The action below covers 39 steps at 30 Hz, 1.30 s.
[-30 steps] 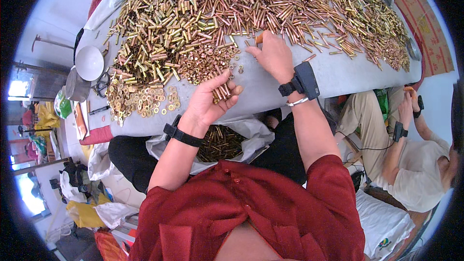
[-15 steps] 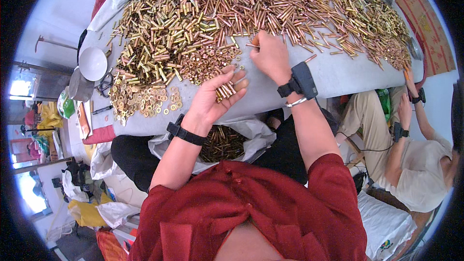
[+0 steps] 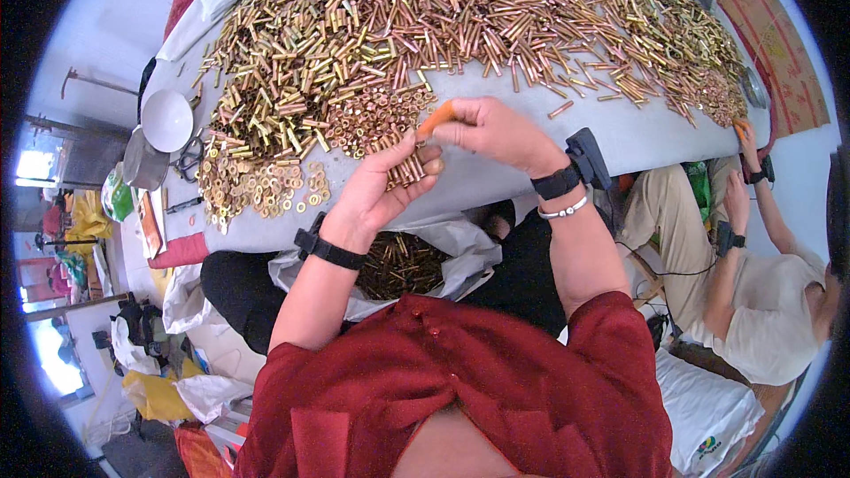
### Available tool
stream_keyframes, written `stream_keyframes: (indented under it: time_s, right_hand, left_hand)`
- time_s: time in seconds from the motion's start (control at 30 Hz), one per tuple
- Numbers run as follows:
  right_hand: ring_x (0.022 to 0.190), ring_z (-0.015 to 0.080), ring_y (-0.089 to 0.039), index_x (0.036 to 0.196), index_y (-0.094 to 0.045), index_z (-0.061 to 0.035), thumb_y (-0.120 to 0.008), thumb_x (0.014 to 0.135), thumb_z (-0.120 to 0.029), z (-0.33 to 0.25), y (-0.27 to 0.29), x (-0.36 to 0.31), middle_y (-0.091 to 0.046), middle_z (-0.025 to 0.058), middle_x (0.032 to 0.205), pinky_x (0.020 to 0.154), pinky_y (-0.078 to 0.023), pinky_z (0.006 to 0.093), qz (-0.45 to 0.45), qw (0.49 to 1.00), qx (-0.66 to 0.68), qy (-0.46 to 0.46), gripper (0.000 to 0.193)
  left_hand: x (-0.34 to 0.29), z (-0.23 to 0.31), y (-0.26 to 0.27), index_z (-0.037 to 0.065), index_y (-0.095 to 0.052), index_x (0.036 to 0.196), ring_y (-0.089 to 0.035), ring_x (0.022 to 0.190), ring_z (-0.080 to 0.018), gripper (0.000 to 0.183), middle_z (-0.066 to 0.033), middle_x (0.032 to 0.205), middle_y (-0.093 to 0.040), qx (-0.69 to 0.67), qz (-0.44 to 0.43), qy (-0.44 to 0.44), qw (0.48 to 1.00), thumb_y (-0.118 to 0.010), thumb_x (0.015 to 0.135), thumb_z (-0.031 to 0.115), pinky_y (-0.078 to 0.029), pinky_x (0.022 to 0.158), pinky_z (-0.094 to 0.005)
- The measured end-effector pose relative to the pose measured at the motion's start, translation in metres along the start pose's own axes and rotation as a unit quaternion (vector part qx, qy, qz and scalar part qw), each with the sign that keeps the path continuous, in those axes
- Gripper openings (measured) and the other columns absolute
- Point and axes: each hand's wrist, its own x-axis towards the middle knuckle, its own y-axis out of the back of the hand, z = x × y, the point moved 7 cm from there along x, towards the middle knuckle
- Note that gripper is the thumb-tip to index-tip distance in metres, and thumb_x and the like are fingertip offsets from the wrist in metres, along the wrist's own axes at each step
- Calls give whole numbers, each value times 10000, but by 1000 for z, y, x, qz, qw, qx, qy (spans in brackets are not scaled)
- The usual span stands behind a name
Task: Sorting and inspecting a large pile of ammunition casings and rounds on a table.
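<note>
My left hand [image 3: 370, 184] is cupped, palm up, around a bunch of short brass-coloused metal bolts [image 3: 407, 170] lying side by side across its fingers. My right hand [image 3: 500, 133] meets it at the tips of the left thumb and bunch. An orange cover [image 3: 436, 118] sits on a right finger, which is pinched toward the thumb; whatever is between them is hidden. Just beyond the hands lie small copper-coloured nuts [image 3: 367, 115]. A pile of flat ring washers [image 3: 257, 184] is left of them. Metal sleeves [image 3: 292, 80] and long thin bolts [image 3: 496, 0] are heaped farther back.
An open white sack [image 3: 469, 248] of dark metal pieces rests at my lap. A white bowl [image 3: 167, 120], a metal pot [image 3: 144, 159] and scissors [image 3: 190, 159] are at the table's left. Another person [image 3: 761, 292] sits at the right, one hand at the table edge.
My right hand has come from the edge of the bolt heap, where it pinched a thin bolt, down and left to my left hand. The left hand shifted slightly left.
</note>
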Motion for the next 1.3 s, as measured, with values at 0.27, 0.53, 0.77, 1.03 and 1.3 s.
stream_keyframes:
  time_s: [0.27,0.53,0.77,1.03,1.3]
  right_hand:
    - [803,93,-590,1037,-586,-6,-671,819,-133,6,-11,-2,-646,34,873,732,-480,259,-33,999,9,23,266]
    - [839,279,-609,1024,-556,31,-674,814,-329,1,80,25,-627,160,920,736,-483,356,403,829,-386,51,433]
    - [841,336,-579,945,-538,-11,-675,788,-362,7,77,50,-548,168,896,686,-492,422,485,708,-513,-26,408]
    - [841,304,-580,895,-543,-33,-511,826,-101,11,59,59,-543,135,884,658,-501,389,438,652,-619,-18,101]
    - [819,304,-566,855,-528,-49,-528,799,-78,11,54,23,-549,141,860,663,-500,383,378,692,-614,34,63]
  left_hand:
    - [-5,-7,4,78,-563,1152,-647,839,-192,310,-67,955,-644,73,-36,68,994,-584,902,260,-541,610,-255]
    - [-10,-4,1,100,-564,1154,-627,876,-183,302,-30,944,-617,40,-21,31,999,-622,878,209,-506,629,-233]
    - [-19,6,12,114,-564,1062,-613,843,-217,216,-36,879,-611,-20,13,18,1000,-622,874,204,-506,565,-259]
    - [-21,6,17,112,-579,1060,-626,822,-212,205,-38,863,-628,-10,37,22,999,-620,874,185,-490,551,-251]
    - [-22,13,9,69,-583,1057,-630,787,-220,199,-41,829,-625,-10,25,-3,1000,-605,866,122,-534,585,-267]
